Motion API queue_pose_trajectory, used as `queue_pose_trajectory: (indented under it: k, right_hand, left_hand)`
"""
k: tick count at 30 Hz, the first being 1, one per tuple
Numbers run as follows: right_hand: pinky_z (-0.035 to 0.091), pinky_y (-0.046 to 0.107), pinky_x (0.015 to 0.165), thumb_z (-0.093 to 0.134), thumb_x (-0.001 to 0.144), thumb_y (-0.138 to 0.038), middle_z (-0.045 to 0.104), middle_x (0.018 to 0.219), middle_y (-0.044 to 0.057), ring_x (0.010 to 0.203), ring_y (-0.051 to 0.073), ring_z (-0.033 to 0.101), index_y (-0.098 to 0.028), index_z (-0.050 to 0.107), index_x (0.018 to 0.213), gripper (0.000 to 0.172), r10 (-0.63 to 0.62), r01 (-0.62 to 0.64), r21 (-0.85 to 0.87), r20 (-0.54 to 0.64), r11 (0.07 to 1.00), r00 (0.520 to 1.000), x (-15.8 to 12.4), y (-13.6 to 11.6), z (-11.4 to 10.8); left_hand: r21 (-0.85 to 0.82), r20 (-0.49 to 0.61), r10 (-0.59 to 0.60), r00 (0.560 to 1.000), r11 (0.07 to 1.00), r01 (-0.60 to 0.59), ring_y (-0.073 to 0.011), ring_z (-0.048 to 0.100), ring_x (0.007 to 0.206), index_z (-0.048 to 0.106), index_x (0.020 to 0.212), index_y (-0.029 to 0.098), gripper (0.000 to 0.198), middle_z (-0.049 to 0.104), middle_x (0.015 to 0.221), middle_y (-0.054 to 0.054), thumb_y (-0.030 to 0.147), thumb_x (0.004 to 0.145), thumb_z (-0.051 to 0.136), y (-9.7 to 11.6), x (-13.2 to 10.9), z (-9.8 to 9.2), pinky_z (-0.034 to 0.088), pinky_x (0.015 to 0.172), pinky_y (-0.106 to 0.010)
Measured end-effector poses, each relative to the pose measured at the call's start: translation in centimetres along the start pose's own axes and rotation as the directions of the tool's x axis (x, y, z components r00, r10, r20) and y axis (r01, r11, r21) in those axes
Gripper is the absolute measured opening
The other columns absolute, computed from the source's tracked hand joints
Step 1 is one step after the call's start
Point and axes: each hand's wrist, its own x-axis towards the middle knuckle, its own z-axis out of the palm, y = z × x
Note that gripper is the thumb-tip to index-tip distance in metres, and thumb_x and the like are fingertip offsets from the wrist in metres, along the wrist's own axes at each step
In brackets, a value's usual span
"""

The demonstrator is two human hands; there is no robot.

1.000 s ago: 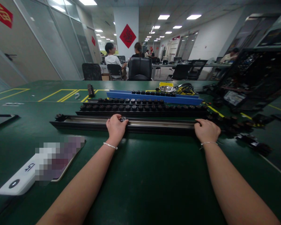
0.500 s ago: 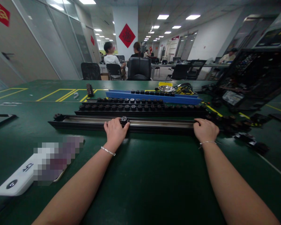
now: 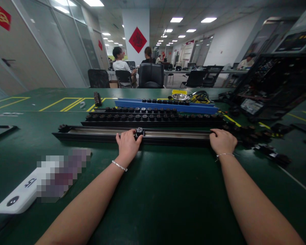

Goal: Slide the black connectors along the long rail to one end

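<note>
A long black rail (image 3: 104, 137) with a bright metal strip along its channel lies across the table in front of me. My left hand (image 3: 128, 143) pinches a small black block (image 3: 139, 130) with a round grey top, which sits on the channel near the middle. Toward the rail's right end, my right hand (image 3: 223, 141) is closed over the rail, its fingertips curled out of sight behind the edge. Another dark block (image 3: 63, 127) sits at the left end of the same rail.
Behind stand black rails with rows of dark blocks (image 3: 130, 118) and a blue rail (image 3: 168, 105). A metal bowl (image 3: 180, 97) lies farther back. Loose dark parts (image 3: 272, 153) and an opened black machine casing (image 3: 260, 81) are at right. A white device (image 3: 20, 194) lies at left.
My left hand has slid a little to the right along the rail, and the small block has moved with it. My right hand and the rail stay nearly where they were.
</note>
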Motion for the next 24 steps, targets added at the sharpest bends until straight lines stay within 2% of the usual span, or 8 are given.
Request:
queue_pose_trajectory:
  k: [13,24]
  right_hand:
    - [0.036,0.042,0.088,0.041,0.077,-0.022,0.068,0.101,0.008,0.102,0.025,0.054,-0.019,0.071,0.096,0.036,-0.012,0.012,0.013,-0.01,1.0,1.0,0.15,0.32,0.28]
    - [0.036,0.045,0.09,0.041,0.077,-0.023,0.068,0.102,0.008,0.104,0.027,0.054,-0.019,0.071,0.096,0.036,-0.001,0.001,0.024,-0.002,1.0,1.0,0.15,0.31,0.33]
  left_hand:
    - [-0.054,0.02,0.075,0.997,0.996,-0.073,-0.0269,0.053,0.109,0.058,0.105,0.022,0.03,0.067,0.107,-0.006,0.042,0.085,0.049,0.21,-0.3,0.15,0.019,0.108,-0.058]
    - [-0.036,0.045,0.118,0.992,0.993,-0.116,-0.0261,0.051,0.111,0.059,0.107,0.023,0.032,0.065,0.106,-0.008,0.044,0.086,0.047,0.34,-0.56,0.25,0.017,0.108,-0.059]
